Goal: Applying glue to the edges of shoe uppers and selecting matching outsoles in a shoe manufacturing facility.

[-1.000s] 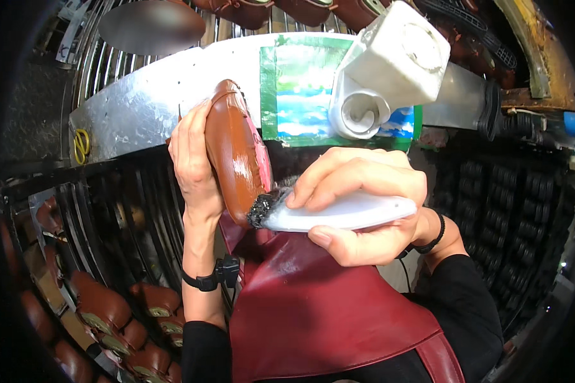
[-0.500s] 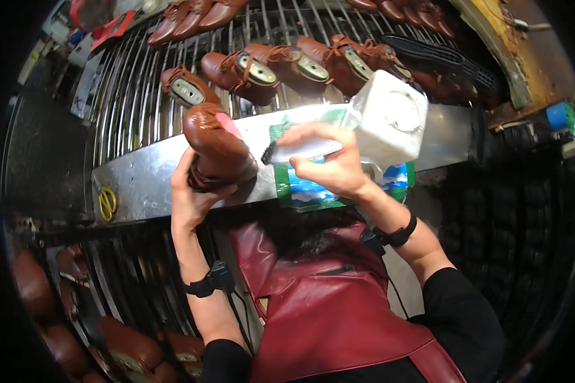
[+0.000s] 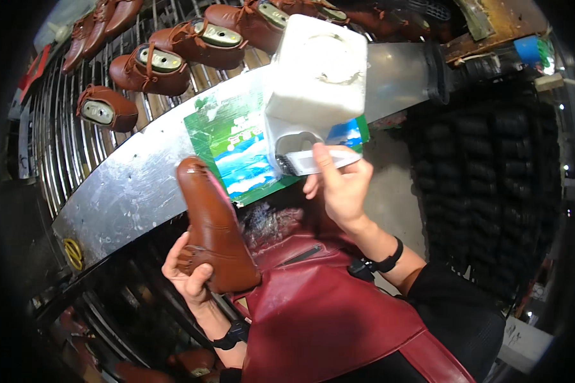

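My left hand (image 3: 195,274) grips a brown leather shoe (image 3: 212,223) around its lace end, and the shoe points up and away from me. A strip of pink shows along its right edge. Between the thumb and fingers of my right hand (image 3: 345,188) is a brush with a white handle (image 3: 329,158) and dark bristles. Its bristle end is beside the lower, hollow part of a white plastic container (image 3: 316,76); whether they touch I cannot tell. Beneath the container lies a green and blue printed sheet (image 3: 236,153).
A metal bench top (image 3: 134,185) runs across in front of me, with a yellow loop (image 3: 73,254) at its left end. Beyond it, several brown shoes (image 3: 150,67) lie on a rack of metal bars. Dark stacked objects (image 3: 485,191) stand at the right.
The shoe has come down toward my apron and now shows its length. My right hand has moved the brush from near the shoe to the container's lower part. The whole view has shifted.
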`<state>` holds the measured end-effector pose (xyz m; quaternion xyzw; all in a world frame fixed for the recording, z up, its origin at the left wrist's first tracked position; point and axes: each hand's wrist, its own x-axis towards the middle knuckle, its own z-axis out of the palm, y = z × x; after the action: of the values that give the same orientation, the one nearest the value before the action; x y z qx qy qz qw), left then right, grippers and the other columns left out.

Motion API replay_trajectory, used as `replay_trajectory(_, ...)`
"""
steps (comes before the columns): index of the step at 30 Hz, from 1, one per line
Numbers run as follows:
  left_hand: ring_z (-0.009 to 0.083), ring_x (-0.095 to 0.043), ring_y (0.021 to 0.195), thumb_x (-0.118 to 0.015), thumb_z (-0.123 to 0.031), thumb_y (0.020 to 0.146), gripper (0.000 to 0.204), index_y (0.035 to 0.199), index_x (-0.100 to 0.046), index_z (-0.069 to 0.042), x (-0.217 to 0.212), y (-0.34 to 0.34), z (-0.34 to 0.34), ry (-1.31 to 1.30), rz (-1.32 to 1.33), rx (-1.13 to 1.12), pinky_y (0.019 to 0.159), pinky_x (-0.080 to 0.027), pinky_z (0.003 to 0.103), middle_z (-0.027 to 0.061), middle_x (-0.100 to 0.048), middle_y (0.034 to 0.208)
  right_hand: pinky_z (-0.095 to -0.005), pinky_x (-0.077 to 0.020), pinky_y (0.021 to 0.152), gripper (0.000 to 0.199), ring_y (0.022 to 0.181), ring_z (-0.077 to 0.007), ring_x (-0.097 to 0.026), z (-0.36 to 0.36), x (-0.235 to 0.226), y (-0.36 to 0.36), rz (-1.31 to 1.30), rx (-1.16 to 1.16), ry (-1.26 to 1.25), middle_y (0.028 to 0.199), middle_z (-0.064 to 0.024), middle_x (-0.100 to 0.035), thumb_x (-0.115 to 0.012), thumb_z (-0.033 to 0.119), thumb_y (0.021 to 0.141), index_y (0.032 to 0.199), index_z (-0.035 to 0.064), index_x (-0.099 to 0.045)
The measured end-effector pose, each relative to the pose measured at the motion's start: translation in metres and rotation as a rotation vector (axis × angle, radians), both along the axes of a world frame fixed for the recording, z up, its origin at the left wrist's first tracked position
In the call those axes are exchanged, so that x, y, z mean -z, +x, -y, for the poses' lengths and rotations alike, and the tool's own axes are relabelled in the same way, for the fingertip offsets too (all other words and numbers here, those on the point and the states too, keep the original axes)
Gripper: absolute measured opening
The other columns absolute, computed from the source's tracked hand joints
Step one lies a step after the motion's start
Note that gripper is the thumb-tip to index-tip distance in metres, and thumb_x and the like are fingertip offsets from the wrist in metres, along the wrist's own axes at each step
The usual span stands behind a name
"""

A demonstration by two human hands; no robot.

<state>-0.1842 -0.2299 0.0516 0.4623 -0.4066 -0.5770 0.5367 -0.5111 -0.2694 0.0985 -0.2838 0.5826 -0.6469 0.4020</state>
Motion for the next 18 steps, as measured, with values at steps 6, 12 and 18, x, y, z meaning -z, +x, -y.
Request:
replay_trajectory(6,0.0301,-0.075,0.111,-0.089,-0.018,0.070,0.073,0.132,-0.067,0.012,-0.032,-0.022,-0.006,0.072,-0.110,0.073,0.104,-0.056,0.041,0.0241,-0.075,0.120,-0.0308,-0.0507,0.043,0.024,0.054,-0.0197,-0.068,0.025,-0.039,0.002,0.606,-0.250,-0.024,0.076,-0.0149,-0.073,-0.070,0.019,0.102,0.095,-0.0041,-0.070)
replay_trajectory(12,0.0324,-0.074,0.110,-0.086,-0.024,0.073,0.074,0.133,-0.065,0.013,-0.037,-0.021,-0.002,0.146,-0.179,0.111,0.105,-0.056,0.044,0.0239,-0.075,0.122,-0.0292,-0.0442,0.041,0.014,0.049,-0.0182,-0.063,0.019,-0.046,0.022,0.372,-0.391,-0.065,0.079,-0.0160,-0.073,-0.070,0.008,0.096,0.090,-0.0039,-0.071)
replay_trajectory(18,0.0299,-0.075,0.108,-0.083,-0.036,0.086,0.078,0.139,-0.054,0.014,-0.029,-0.018,0.007,0.134,-0.342,0.153,0.102,-0.058,0.043,0.0229,-0.072,0.123,-0.0289,-0.0540,0.050,0.011,0.058,-0.0172,-0.067,-0.032,-0.040,0.045,0.361,-0.466,-0.061,0.090,-0.0201,-0.073,-0.069,0.002,0.098,0.094,-0.0074,-0.069)
